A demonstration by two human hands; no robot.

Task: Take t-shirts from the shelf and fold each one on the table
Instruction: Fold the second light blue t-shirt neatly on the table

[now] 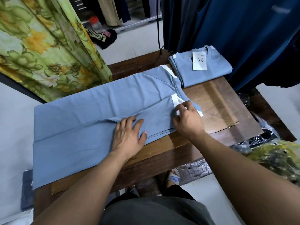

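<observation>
My left hand [128, 135] lay flat on the near part of the shirt [90, 111], fingers straight and spread, pressing the cloth down and holding nothing. Just beside it, my right hand [186, 119] had its fingers curled and pinched the white-trimmed sleeve [176, 101] where it lay folded in over the body.

I judged the shirt light and soft, a limp knit that would sag and crease wherever it went unsupported, and likely to slide a little on the smooth table [211, 101]. It seemed best taken by a folded edge or a seam, with the other palm pinning the body so the fold stayed square; a pull at one corner alone would probably drag the whole thing askew.

The shirt was pale blue with white bands at the sleeve ends. It lay spread across the table, neck toward my right and hem toward my left, where it overhung the table's left end. The near side was already turned in, and small wrinkles fanned out at my left fingertips.

Farther back, at the far right corner, a second blue shirt [211, 70] sat folded with a white tag [199, 60] on top. It touched the spread shirt's far sleeve.
</observation>
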